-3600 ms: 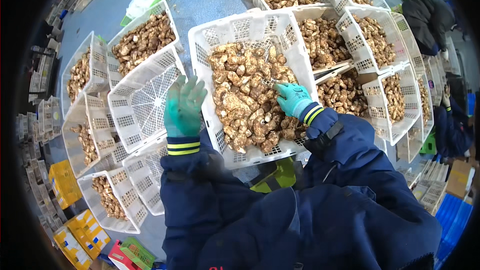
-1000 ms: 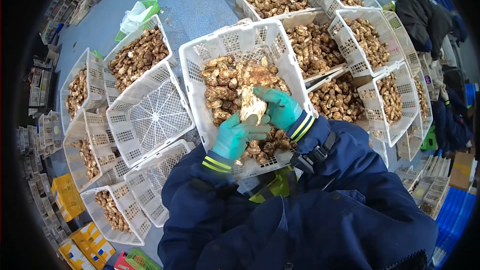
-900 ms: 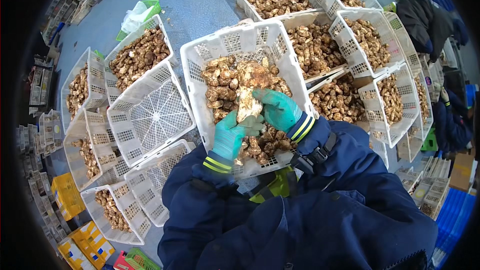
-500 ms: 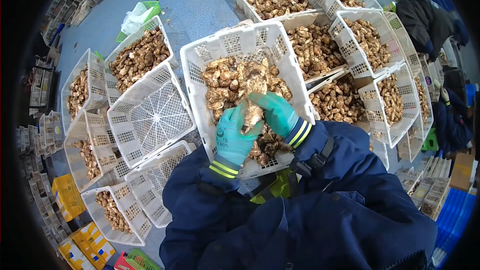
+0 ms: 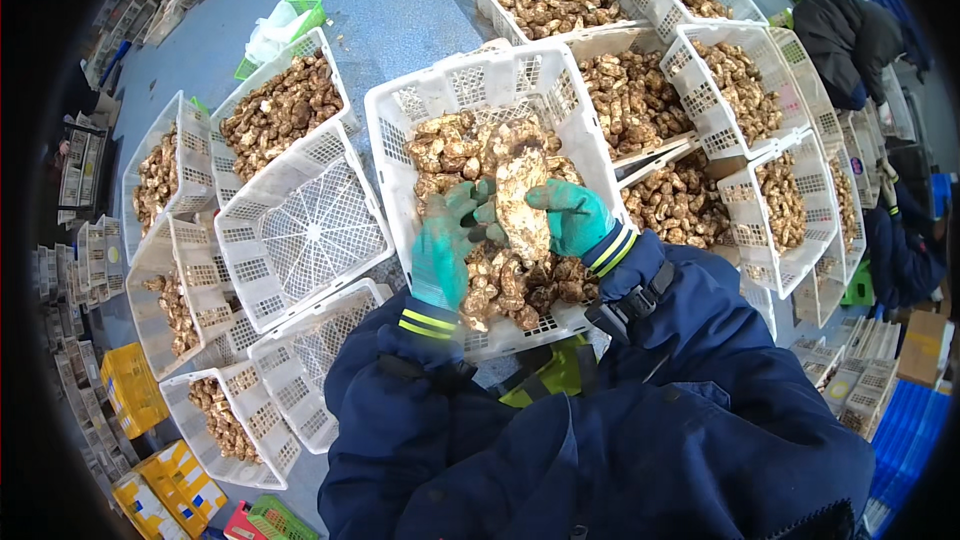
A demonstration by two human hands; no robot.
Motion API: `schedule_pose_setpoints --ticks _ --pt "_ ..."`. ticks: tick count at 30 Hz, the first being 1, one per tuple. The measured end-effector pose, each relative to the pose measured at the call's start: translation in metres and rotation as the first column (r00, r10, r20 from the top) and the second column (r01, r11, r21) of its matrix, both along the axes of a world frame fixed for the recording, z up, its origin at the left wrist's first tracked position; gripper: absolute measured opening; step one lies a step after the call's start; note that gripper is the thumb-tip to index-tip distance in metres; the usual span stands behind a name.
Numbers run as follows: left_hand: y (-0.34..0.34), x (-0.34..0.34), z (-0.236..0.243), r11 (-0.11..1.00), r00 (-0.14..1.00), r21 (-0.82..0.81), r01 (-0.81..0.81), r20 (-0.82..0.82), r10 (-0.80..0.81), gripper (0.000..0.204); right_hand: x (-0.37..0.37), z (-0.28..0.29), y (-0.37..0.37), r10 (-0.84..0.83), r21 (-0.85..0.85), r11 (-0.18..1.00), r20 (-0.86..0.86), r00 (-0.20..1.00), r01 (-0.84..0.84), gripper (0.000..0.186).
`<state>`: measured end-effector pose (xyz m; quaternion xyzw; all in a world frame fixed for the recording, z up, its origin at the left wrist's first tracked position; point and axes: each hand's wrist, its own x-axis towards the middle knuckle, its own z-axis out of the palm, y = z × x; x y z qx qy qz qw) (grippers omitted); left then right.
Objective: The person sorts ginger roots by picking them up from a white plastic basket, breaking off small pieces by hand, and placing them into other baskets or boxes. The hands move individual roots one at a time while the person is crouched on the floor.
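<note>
Since 0.5 s ago, our left hand (image 5: 448,245) had drawn leftward, showing more of the large mushroom (image 5: 523,210) between our 2 hands. Left fingers were half open, gripping nothing we could make out; whether the tips touched it, we couldn't tell. Our right hand (image 5: 578,218) held its right side, thumb in front — other fingers partly hidden. We judged the step to be turning it over; next called for a steady right grip. Loose mushrooms (image 5: 440,155) crowded beneath both hands, within the white crate (image 5: 393,165); another filled crate (image 5: 702,90) stood beyond the right hand.
</note>
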<state>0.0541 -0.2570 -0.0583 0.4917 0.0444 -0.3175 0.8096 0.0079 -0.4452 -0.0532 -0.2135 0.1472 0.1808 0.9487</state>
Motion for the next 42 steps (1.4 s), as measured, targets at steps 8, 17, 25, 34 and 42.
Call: schedule_pose_setpoints --ticks 8,17,25,34,42 --pt "-0.009 0.0 0.013 0.989 0.936 -0.11 -0.097 0.328 0.128 0.071 -0.004 0.004 0.035 0.373 -0.951 0.002 0.288 0.882 0.309 0.067" --pt "0.006 0.015 0.006 0.878 0.975 -0.472 -0.073 -0.219 -0.037 0.078 -0.006 -0.017 0.007 0.15 -0.936 0.332 0.178 0.972 0.12 0.029" --pt "0.005 0.012 0.011 0.897 0.964 -0.378 -0.23 -0.215 0.157 0.061 -0.015 0.02 0.043 0.388 -0.64 0.727 0.083 0.918 -0.25 0.04" --pt "0.008 0.011 0.016 0.959 0.946 -0.248 -0.139 -0.318 0.055 0.084 -0.008 0.018 0.035 0.503 -0.77 -0.46 0.183 0.845 0.441 0.046" --pt "0.014 0.021 0.015 0.851 0.987 -0.513 -0.108 -0.16 0.029 0.053 0.001 0.03 0.026 0.429 -0.604 -0.246 0.633 0.644 0.758 0.02"
